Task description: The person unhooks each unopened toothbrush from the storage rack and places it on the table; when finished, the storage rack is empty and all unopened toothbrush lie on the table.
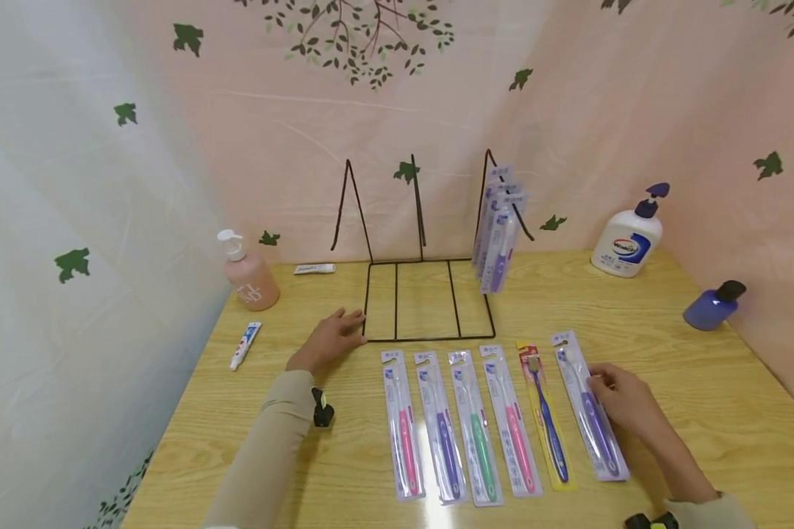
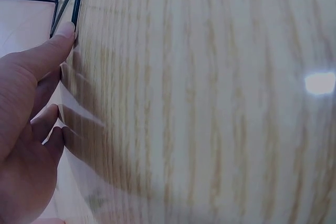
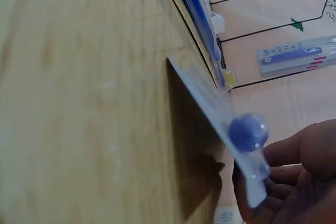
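My right hand (image 1: 625, 400) pinches the right edge of a packaged purple toothbrush (image 1: 592, 419). In the right wrist view, that pack (image 3: 212, 114) slants up off the table, with the hand (image 3: 299, 177) gripping its edge. To its left, a blue toothbrush in a yellow pack (image 1: 548, 419) heads a row with pink (image 1: 512, 426), green (image 1: 478, 433), purple (image 1: 443, 433) and another pink (image 1: 403, 433) packaged toothbrush. At the front left corner of a black wire rack (image 1: 430, 339), my left hand (image 1: 331, 338) rests with its fingers loosely bent. In the left wrist view, its thumb (image 2: 50, 51) touches the wire.
Several packaged toothbrushes (image 1: 503, 246) hang on the rack's right prong. A pink pump bottle (image 1: 251, 279) and two toothpaste tubes (image 1: 314, 269) (image 1: 245, 345) lie left. At the right stand a white pump bottle (image 1: 625, 242) and a blue bottle (image 1: 708, 308). A patterned curtain (image 1: 291, 132) closes off the back.
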`<move>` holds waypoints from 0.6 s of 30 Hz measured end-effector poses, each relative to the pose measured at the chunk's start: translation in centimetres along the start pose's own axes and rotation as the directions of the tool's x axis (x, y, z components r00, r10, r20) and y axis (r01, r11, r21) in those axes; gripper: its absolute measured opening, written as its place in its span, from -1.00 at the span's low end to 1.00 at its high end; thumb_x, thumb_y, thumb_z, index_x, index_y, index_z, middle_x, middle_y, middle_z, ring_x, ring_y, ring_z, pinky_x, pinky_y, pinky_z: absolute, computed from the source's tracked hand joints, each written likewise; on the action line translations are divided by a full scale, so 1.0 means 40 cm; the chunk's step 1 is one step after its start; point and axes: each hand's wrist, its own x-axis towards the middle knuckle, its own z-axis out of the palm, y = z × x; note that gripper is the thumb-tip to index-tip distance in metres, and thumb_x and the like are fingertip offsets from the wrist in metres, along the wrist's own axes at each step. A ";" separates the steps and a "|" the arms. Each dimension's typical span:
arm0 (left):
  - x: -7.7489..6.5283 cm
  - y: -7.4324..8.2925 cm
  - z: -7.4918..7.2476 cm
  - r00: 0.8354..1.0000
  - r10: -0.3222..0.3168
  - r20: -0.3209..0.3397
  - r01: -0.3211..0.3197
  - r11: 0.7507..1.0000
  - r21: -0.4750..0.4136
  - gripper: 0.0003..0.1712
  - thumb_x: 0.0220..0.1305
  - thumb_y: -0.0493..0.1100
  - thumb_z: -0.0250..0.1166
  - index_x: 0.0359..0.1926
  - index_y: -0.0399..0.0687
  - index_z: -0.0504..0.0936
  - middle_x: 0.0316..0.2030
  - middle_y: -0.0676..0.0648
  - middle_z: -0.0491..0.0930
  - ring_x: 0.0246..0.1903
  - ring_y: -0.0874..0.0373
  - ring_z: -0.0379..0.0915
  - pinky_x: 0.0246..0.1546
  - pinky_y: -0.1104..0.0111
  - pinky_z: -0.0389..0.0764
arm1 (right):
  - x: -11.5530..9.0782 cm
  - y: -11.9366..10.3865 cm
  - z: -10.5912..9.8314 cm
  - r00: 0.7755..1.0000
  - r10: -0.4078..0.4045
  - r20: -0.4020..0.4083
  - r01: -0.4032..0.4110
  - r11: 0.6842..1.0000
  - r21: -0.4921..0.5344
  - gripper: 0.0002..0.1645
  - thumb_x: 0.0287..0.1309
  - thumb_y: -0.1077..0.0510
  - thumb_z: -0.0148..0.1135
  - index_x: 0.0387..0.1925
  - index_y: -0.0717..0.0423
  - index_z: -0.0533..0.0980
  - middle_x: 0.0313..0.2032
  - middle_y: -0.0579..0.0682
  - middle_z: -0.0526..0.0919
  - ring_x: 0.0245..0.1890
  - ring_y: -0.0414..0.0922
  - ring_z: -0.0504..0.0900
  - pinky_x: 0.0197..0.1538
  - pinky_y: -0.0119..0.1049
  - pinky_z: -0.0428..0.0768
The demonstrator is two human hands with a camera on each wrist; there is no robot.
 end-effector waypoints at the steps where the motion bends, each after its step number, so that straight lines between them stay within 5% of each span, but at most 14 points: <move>1: 0.000 0.000 0.000 1.000 0.003 -0.001 -0.003 1.000 0.006 -0.34 0.34 0.04 0.18 0.39 -0.02 0.29 0.46 0.00 0.11 0.48 -0.17 -0.24 0.40 -0.17 -0.10 | 0.002 0.001 0.000 1.000 0.005 0.011 -0.005 1.000 -0.008 -0.50 0.40 0.11 -0.09 0.15 0.47 0.37 -0.20 0.28 0.58 -0.28 0.00 0.54 -0.36 -0.33 0.45; 13: 0.005 -0.006 0.000 1.000 0.029 -0.002 -0.029 0.999 0.013 -0.34 0.34 0.06 0.18 0.39 -0.04 0.30 0.44 -0.02 0.14 0.48 -0.16 -0.22 0.44 -0.12 -0.21 | -0.009 -0.021 -0.017 0.998 0.048 0.044 -0.042 0.991 -0.131 -0.44 0.40 0.00 -0.06 0.08 0.44 0.47 -0.43 0.01 0.63 -0.45 -0.13 0.52 -0.43 -0.33 0.41; 18: 0.004 -0.009 -0.001 1.000 0.025 0.000 -0.025 1.000 0.003 -0.34 0.34 0.06 0.18 0.39 -0.03 0.30 0.45 -0.01 0.14 0.48 -0.14 -0.22 0.44 -0.11 -0.18 | -0.017 -0.035 -0.037 0.995 0.073 0.072 -0.060 0.985 -0.165 -0.36 0.41 -0.08 -0.09 0.12 0.43 0.45 -0.39 0.06 0.63 -0.39 -0.07 0.53 -0.38 -0.27 0.44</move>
